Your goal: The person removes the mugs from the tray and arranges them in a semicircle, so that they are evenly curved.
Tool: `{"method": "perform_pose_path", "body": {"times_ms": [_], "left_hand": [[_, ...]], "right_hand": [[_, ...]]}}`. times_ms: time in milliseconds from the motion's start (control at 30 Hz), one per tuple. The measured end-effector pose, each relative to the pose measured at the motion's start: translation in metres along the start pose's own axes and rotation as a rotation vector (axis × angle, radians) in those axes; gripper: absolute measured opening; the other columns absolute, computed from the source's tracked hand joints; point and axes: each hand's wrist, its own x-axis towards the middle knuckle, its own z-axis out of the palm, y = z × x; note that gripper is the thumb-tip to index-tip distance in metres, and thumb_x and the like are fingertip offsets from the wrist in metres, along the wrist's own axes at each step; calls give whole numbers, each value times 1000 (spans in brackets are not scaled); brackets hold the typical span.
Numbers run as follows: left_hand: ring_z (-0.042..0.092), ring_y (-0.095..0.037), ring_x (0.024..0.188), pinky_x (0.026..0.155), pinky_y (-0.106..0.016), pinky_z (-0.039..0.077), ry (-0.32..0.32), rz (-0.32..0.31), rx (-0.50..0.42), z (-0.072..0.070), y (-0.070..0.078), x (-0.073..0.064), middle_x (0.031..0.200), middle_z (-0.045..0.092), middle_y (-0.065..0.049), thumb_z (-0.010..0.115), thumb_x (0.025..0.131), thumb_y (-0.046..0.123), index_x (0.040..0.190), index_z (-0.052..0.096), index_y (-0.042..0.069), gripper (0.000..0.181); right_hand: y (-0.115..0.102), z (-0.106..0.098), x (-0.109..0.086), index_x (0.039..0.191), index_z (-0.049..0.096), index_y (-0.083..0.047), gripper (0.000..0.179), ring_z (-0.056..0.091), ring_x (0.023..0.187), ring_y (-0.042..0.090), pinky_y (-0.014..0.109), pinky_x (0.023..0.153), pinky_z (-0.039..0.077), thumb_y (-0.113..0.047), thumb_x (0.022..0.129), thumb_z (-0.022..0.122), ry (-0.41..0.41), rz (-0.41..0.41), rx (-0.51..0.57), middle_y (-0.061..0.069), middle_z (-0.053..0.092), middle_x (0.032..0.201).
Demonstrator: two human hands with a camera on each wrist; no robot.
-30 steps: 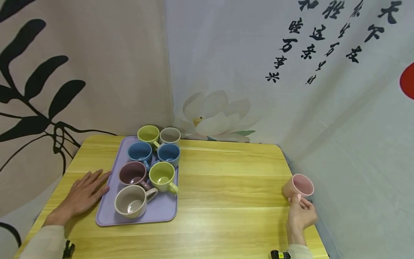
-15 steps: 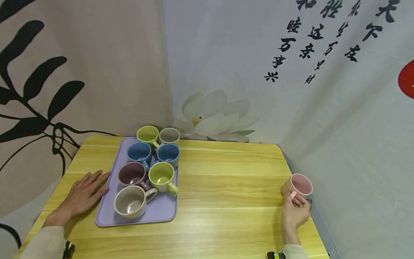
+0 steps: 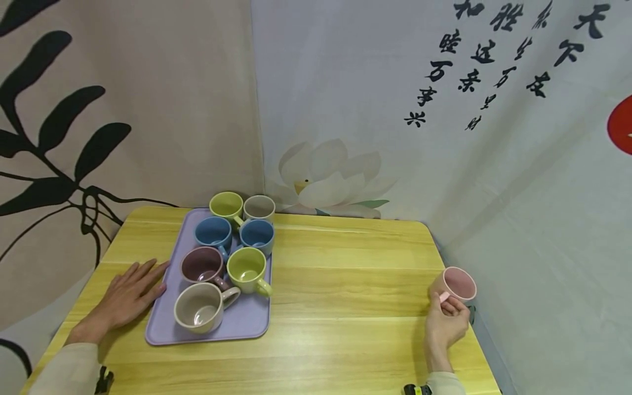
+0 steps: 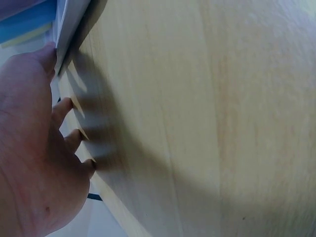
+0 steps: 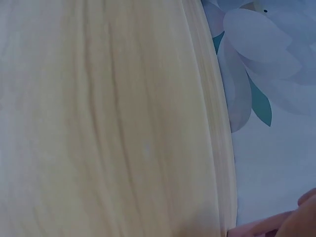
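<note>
Near the table's right edge, my right hand (image 3: 446, 325) pinches the handle of a pink mug (image 3: 436, 286), whose mouth tips toward the right. In the right wrist view only part of that hand (image 5: 296, 224) shows, in the bottom corner. My left hand (image 3: 132, 292) lies with fingers extended on the table, fingertips at the left rim of a lilac tray (image 3: 247, 327). On the tray stand a beige mug (image 3: 190, 314), a purple mug (image 3: 190, 274), a green mug (image 3: 239, 282), two blue mugs and, at the back, another green mug (image 3: 217, 214) and a grey mug (image 3: 266, 215).
The wooden table (image 3: 345, 307) reaches back to a printed curtain (image 3: 345, 109) with plant, lotus and lettering designs. Its right edge runs close beside the pink mug. A dark object (image 3: 472, 315) shows at that edge, behind the right hand.
My right hand has shifted slightly left with the pink mug, whose handle now points more to the left. The left hand, tray and other mugs stay in place.
</note>
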Motion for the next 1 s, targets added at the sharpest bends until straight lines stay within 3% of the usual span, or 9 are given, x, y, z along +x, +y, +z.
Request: {"method": "perform_pose_path", "body": {"times_ms": [167,367,533,667,767,800,867,1000], "left_hand": [[14,-74,164,123,-95,10,2,-3,5,1,0,1,180,26,-40,47,120,49,180,28,21,69],[15,-74,164,122,-95,11,10,1,7,2,-2,0,180,26,-40,47,120,48,180,28,21,69],[16,-74,164,122,-95,11,18,7,6,2,-2,0,180,27,-39,48,120,47,180,28,22,68],[16,-74,164,122,-95,11,14,4,5,1,-2,0,180,26,-40,48,120,48,180,28,21,69],[15,-74,163,122,-95,10,6,-3,7,1,-1,0,180,25,-40,47,120,49,180,28,21,69],[15,-74,163,122,-95,10,5,-4,7,1,-1,0,180,25,-40,47,120,49,180,28,20,69],[15,-75,163,122,-95,10,3,-7,8,1,-1,0,180,25,-40,47,120,49,180,28,20,70],[15,-75,163,123,-95,10,4,-6,3,1,-1,1,180,25,-40,48,120,49,180,28,20,69]], "right_hand": [[-4,2,-4,123,65,-16,35,61,93,-2,9,85,51,-21,97,88,37,-24,43,-11,62,106],[-14,7,-17,141,59,1,53,54,117,5,33,112,42,-16,98,84,80,-164,23,-15,54,121],[-27,10,-28,148,59,2,58,54,132,25,50,119,39,-14,98,84,24,-285,32,10,61,137],[-37,14,-39,153,58,1,62,55,150,34,52,131,41,-12,99,85,-106,-354,61,19,62,153],[-41,19,-47,156,57,0,62,52,155,33,37,136,40,-7,100,84,-244,-418,83,19,61,160],[-42,21,-49,157,57,0,62,52,156,27,30,135,39,-6,101,83,-290,-443,87,18,60,161],[-43,26,-55,158,56,1,62,50,157,28,17,133,35,-4,102,81,-386,-490,104,18,59,163],[-43,39,-68,162,53,-3,65,48,160,30,10,131,33,-4,103,80,-570,-547,118,14,56,167]]}}
